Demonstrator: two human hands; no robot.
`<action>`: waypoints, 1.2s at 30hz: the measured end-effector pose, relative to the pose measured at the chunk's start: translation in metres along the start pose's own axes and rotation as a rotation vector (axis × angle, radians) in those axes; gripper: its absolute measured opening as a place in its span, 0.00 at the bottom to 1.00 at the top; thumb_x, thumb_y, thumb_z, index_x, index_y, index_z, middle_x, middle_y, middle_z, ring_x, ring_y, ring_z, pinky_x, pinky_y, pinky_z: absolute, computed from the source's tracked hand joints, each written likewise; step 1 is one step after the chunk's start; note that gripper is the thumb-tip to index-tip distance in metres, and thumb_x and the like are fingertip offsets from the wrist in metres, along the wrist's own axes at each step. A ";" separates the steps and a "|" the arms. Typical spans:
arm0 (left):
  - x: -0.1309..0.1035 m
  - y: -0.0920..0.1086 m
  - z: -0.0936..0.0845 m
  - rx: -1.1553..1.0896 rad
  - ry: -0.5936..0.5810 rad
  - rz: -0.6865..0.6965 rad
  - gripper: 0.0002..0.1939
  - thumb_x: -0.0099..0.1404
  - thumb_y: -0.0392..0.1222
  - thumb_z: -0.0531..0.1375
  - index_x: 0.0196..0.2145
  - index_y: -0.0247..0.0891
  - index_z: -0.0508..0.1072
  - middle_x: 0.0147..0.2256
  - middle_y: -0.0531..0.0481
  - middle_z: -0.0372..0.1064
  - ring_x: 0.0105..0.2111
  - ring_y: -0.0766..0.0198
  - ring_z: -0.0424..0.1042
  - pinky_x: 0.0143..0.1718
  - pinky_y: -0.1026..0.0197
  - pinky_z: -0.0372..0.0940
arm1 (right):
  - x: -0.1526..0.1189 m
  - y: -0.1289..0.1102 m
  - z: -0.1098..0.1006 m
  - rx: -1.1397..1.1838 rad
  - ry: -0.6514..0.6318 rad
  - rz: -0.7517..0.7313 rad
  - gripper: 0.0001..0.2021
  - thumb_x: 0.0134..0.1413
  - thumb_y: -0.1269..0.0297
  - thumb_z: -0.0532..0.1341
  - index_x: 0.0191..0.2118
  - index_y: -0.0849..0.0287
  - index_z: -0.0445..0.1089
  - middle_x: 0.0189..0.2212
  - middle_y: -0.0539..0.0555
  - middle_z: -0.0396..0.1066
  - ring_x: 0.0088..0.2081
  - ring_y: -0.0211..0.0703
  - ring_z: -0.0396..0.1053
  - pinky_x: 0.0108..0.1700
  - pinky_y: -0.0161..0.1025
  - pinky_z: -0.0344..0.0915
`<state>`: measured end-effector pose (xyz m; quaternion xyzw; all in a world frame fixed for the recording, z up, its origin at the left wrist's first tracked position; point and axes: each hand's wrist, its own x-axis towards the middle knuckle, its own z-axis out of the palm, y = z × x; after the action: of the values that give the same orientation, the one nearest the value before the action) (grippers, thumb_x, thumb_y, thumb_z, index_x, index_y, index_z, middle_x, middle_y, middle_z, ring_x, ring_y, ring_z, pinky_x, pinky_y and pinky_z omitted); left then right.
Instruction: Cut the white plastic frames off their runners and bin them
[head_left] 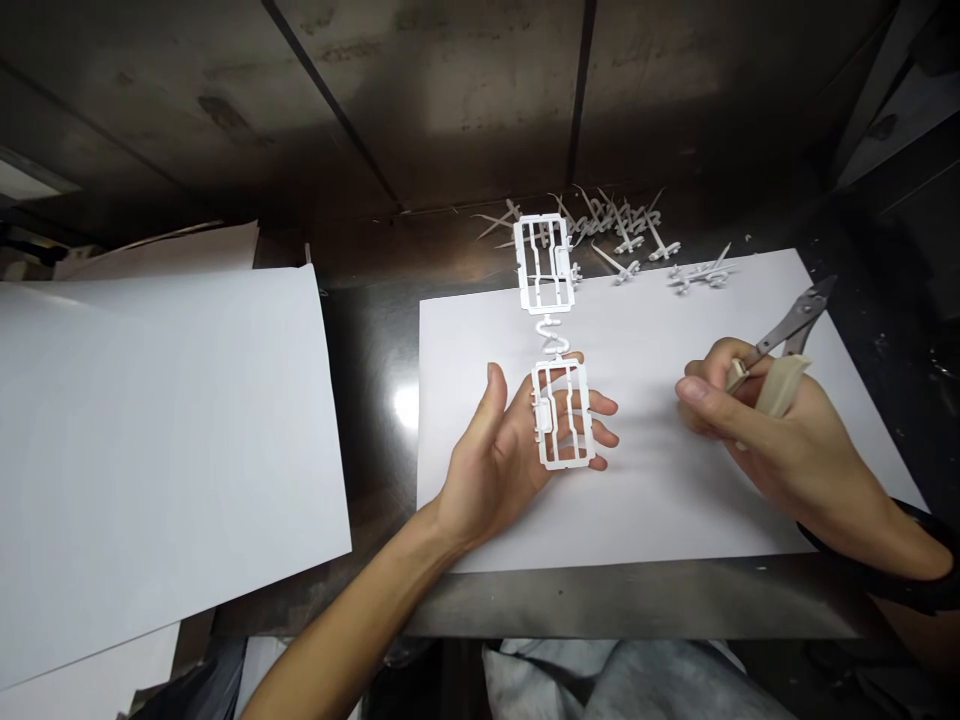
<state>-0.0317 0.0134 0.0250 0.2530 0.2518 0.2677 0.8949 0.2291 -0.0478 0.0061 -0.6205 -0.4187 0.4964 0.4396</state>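
Note:
My left hand [499,450] is palm up with its fingers spread and its thumb apart, bearing a white moulded plastic frame piece [564,465]. The piece has two slotted rectangles joined by an S-shaped link; the lower one lies across my fingers, and the upper one reaches past them over the far edge of the white sheet. My right hand [780,430] is closed round a pair of pliers [787,325] with cream handles, their metal jaws pointing away to the upper right. The pliers are apart from the plastic piece.
A white paper sheet [645,520] covers part of the metal worktop [375,330]. Several small grey-white plastic pieces with thin spikes [626,240] lie heaped along its far edge, near the metal wall [480,110]. More large white sheets [165,430] are stacked at left.

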 end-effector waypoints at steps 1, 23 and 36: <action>0.000 0.000 0.000 0.009 -0.005 -0.002 0.40 0.82 0.69 0.35 0.69 0.37 0.65 0.56 0.35 0.71 0.50 0.50 0.74 0.54 0.52 0.71 | 0.000 0.001 0.000 0.017 -0.004 0.005 0.23 0.66 0.47 0.76 0.34 0.52 0.64 0.28 0.48 0.52 0.29 0.45 0.52 0.32 0.45 0.49; -0.003 -0.011 -0.001 0.683 0.120 0.185 0.16 0.84 0.55 0.57 0.47 0.39 0.70 0.41 0.48 0.75 0.31 0.65 0.73 0.31 0.63 0.74 | -0.006 -0.005 0.003 -0.643 -0.284 -0.098 0.23 0.77 0.38 0.62 0.37 0.52 0.65 0.29 0.47 0.64 0.31 0.44 0.61 0.34 0.43 0.56; -0.003 -0.015 -0.017 0.489 0.096 0.071 0.41 0.82 0.69 0.31 0.53 0.38 0.72 0.43 0.40 0.76 0.34 0.58 0.74 0.34 0.58 0.74 | -0.003 -0.006 0.009 -0.523 -0.275 -0.026 0.28 0.80 0.42 0.59 0.33 0.54 0.51 0.25 0.44 0.50 0.27 0.41 0.49 0.30 0.43 0.47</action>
<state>-0.0391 0.0056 0.0040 0.4577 0.3420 0.2419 0.7842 0.2192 -0.0476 0.0114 -0.6344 -0.5959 0.4453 0.2101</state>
